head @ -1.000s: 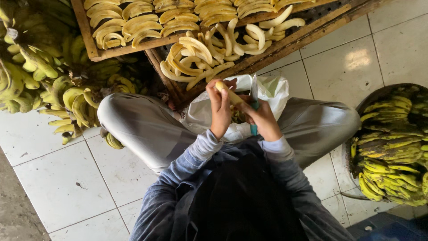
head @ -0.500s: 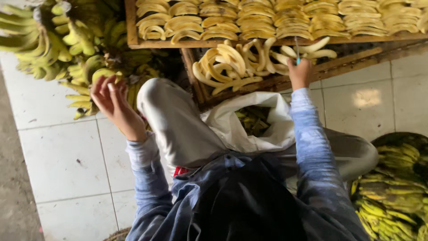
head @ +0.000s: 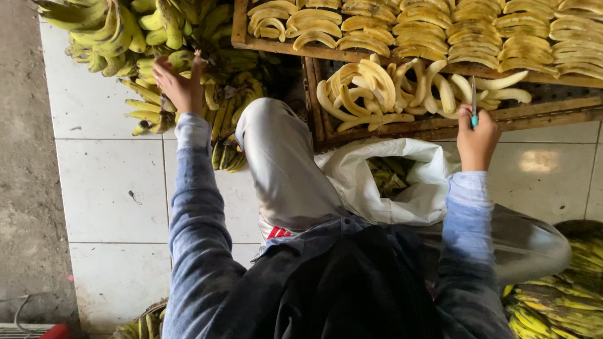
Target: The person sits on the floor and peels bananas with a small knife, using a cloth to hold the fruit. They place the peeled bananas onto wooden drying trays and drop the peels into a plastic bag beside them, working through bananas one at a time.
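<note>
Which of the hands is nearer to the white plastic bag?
The right hand, holding a small knife just above the white plastic bag. The left hand is far off among the unpeeled bananas.

Unpeeled bananas (head: 188, 81): heap of green-to-yellow bunches on the tiled floor, just left of the wooden tray (head: 402, 125). Skins on, some blotched dark; the fingers of the bunches point many ways. The left hand (head: 179, 85) is spread open and laid on the heap's middle, fingertips among the fruit.

Small knife (head: 474, 103): thin, pale blade, light blue handle, standing upright at the tray's front edge, blade up. The right hand (head: 477, 138) is closed round the handle.

Peeled bananas (head: 389, 91): pale yellow, curved, skinless, piled loosely inside the tray, just left of the knife; a few long ones stick out toward the blade.
</note>
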A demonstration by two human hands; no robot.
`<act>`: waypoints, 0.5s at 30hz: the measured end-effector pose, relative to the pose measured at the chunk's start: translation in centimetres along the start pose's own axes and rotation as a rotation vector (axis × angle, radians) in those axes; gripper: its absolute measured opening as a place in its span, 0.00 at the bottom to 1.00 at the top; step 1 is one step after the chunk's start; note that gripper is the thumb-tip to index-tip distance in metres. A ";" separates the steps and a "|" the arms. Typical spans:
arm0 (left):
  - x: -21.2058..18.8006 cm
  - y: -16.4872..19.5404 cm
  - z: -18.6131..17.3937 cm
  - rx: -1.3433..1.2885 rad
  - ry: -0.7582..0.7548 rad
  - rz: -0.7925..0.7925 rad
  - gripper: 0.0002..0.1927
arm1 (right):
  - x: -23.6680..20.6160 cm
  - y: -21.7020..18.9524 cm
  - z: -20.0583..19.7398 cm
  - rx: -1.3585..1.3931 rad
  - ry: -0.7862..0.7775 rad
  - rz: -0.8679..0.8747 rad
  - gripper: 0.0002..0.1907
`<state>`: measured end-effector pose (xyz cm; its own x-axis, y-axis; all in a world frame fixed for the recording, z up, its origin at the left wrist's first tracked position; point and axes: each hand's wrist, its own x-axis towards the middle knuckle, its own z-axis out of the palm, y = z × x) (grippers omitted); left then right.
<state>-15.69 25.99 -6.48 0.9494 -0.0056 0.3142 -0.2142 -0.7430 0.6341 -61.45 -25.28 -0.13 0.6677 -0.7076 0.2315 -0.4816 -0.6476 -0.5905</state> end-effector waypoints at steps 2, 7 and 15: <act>2.7 1.4 0.5 -0.009 0.166 0.054 0.41 | -0.9 -2.5 -0.7 0.006 -0.011 0.037 0.10; 7.4 4.5 0.9 0.067 0.119 -0.052 0.36 | -3.1 -8.3 -1.5 0.137 -0.024 0.023 0.10; 9.6 2.2 -1.4 0.254 -0.039 0.334 0.19 | -4.7 -11.1 -4.2 0.136 -0.068 -0.015 0.10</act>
<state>-7.39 25.19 -1.06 0.8464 -0.2959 0.4427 -0.4528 -0.8375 0.3058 -61.67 -15.95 8.54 0.7133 -0.6743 0.1913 -0.3929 -0.6107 -0.6875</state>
